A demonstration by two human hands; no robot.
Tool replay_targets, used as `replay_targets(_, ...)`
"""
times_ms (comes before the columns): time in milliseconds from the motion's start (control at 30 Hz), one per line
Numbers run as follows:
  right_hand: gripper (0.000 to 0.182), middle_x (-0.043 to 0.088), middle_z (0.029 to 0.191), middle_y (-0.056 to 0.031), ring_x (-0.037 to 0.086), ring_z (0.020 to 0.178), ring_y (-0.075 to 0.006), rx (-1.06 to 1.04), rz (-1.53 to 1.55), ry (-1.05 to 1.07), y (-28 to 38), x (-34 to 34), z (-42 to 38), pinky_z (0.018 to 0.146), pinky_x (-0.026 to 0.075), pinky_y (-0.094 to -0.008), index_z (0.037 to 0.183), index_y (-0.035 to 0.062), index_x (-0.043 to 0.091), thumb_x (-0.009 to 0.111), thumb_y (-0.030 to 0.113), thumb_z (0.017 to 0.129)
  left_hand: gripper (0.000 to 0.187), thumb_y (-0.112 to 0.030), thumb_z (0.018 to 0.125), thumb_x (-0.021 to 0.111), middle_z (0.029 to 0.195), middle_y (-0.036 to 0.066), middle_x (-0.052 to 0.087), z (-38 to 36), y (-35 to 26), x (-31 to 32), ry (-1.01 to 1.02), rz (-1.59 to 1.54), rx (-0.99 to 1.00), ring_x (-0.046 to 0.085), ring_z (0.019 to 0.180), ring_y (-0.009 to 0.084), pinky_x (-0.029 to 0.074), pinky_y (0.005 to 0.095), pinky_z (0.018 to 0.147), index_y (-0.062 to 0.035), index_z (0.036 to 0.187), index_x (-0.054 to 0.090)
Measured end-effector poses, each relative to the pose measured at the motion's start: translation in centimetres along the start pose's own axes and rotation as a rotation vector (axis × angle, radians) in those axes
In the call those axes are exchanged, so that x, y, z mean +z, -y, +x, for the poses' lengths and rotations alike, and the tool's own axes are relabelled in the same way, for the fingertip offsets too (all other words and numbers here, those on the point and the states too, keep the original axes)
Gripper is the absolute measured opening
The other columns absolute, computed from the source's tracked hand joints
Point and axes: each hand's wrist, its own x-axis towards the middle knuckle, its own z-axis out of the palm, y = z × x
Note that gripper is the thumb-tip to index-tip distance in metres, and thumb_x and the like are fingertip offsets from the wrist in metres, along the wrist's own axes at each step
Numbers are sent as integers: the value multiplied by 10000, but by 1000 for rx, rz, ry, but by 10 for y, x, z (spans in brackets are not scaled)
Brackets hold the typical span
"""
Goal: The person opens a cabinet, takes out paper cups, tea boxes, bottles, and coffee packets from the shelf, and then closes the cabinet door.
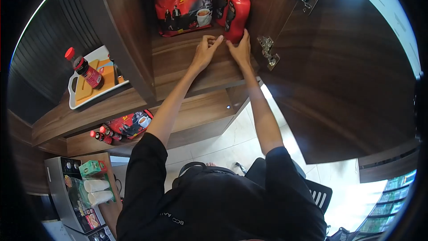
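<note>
Two red plastic bottles with red caps stand upright in the open cupboard; the front red bottle partly hides the rear red bottle. My right hand is at the base of the front one, thumb before it and a finger along its right side. Just left of that base, my left hand hovers over the shelf, thumb stretched out and fingers loosely bent, holding nothing. A red G7 coffee bag leans against the cupboard's back, left of the bottles.
The dark cupboard door stands open at right on metal hinges. Left of the divider, a white tray bears a dark sauce bottle. Small red-capped bottles lie lower down. Cups sit on a microwave-like appliance.
</note>
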Motion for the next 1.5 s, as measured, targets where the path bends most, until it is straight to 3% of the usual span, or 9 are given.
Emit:
replay_targets(133, 823, 518, 1308, -253, 526, 1212, -410, -33, 20, 8, -4, -11, 0, 1018, 438, -443, 1424, -17, 365, 787, 189, 748, 851, -603, 782, 728, 1213, 219, 557, 39, 9, 31, -356, 482, 373, 561, 1084, 338, 461, 424, 926, 64, 1255, 492)
replay_targets(267, 524, 611, 1178, -225, 657, 1004, -336, -63, -19, 38, 9, -19, -2, 847, 542, -404, 1282, 10, 512, 684, 80, 792, 907, -540, 732, 799, 1295, 236, 485, 71, 0, 54, -298, 310, 506, 497, 1197, 390, 418, 454, 995, 53, 1315, 438)
replay_targets(333, 405, 659, 1073, -190, 681, 906, -314, -49, 270, 93, 10, -16, -2, 757, 565, -369, 1210, 2, 547, 604, -11, 809, 784, -497, 733, 820, 1150, 243, 597, 75, -7, 62, -350, 187, 395, 590, 1088, 382, 464, 449, 924, 58, 1197, 518)
replay_targets(433, 350, 674, 1042, -160, 695, 891, -261, -291, 141, 140, 3, 1, -7, 746, 560, -335, 1182, -9, 570, 576, -47, 834, 652, -468, 752, 819, 918, 222, 678, 85, 4, 54, -352, 56, 206, 668, 886, 382, 510, 442, 816, 64, 1044, 580)
replay_targets(567, 232, 692, 1036, -126, 698, 883, -216, -8, 328, 235, 12, -11, -4, 734, 555, -298, 1052, 17, 663, 604, -50, 838, 653, -462, 781, 797, 955, 243, 667, 83, 14, 49, -350, 150, 210, 659, 927, 398, 502, 448, 833, 78, 1062, 562)
replay_targets(733, 235, 644, 988, -148, 683, 805, -250, 20, 383, 64, 7, -11, -4, 625, 556, -301, 1020, 15, 624, 559, -95, 824, 663, -469, 797, 781, 1013, 270, 672, 54, 5, 21, -282, 237, 216, 669, 967, 398, 514, 438, 832, 73, 1095, 544)
replay_targets(867, 542, 523, 1183, -239, 520, 1144, -418, 4, 142, 69, -14, 14, 14, 983, 431, -475, 1247, 5, 450, 702, 65, 771, 660, -463, 804, 779, 1006, 256, 683, 18, -3, -15, -226, 263, 220, 682, 952, 387, 523, 428, 816, 67, 1114, 538)
replay_targets(1100, 885, 413, 1346, -298, 430, 1247, -458, -102, 167, -44, -15, 54, 78, 1084, 348, -473, 1426, -38, 268, 768, 114, 712, 639, -395, 820, 788, 1069, 230, 680, -46, -23, -66, -170, 291, 262, 682, 976, 359, 517, 417, 841, 18, 1216, 504)
replay_targets(1500, 896, 406, 1360, -263, 402, 1271, -434, -58, 176, -122, -9, 64, 78, 1085, 320, -512, 1400, -50, 296, 777, 160, 673, 568, -328, 821, 795, 1069, 195, 693, -49, -29, -77, -157, 349, 207, 689, 976, 309, 522, 392, 845, -11, 1213, 534)
